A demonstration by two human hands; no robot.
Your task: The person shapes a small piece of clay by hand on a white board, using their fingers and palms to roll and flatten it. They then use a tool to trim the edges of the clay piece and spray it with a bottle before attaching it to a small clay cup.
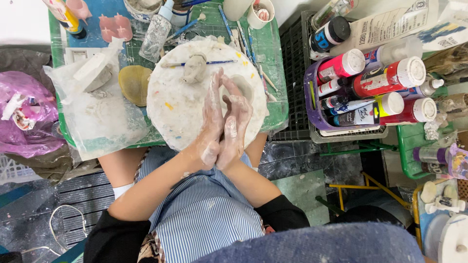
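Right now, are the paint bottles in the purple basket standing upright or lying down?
Lying down. The paint bottles rest on their sides in the purple basket, caps pointing right.

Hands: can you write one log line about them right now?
left hand: pressed against right | right hand: pressed against left | both: clay-smeared | below: round board | on board: clay lump

a small craft or pottery studio, seen from above, crowded and messy with clay work. a green cutting-mat worktop (273,58) carries a round white turntable board (180,104) speckled with paint, a grey lump of clay (195,68), thin modelling tools and brushes (242,36), a yellow sponge (134,84) and a clear spray bottle (157,30), while clay dust coats the plastic sheet (100,119) beside them. to one side a purple basket (312,104) on a black crate holds red, pink and white bottles of craft paint (385,78), and the dark floor (292,163) is splashed with dried clay and paint.
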